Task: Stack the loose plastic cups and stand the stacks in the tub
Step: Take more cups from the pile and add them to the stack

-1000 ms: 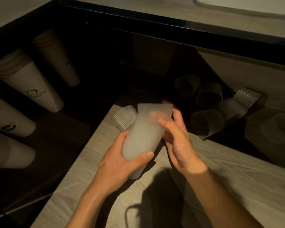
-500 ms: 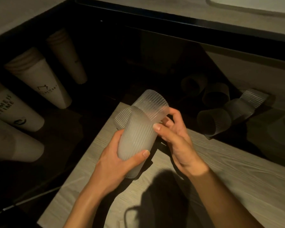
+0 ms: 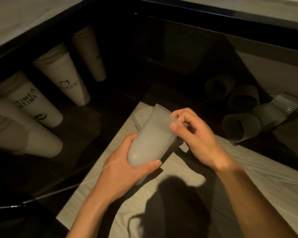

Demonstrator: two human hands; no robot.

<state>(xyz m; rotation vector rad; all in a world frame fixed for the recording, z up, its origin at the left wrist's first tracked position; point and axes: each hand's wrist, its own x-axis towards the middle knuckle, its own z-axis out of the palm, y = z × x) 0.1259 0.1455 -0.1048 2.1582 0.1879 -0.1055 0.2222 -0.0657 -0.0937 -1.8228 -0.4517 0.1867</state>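
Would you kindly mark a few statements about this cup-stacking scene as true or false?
1. The left hand grips the ribbed plastic cups. True.
2. The right hand hangs empty. False: it pinches the rim of the ribbed plastic cups.
3. Loose cups lie on their sides at right. True.
4. The printed paper cups are at right. False: the printed paper cups are at left.
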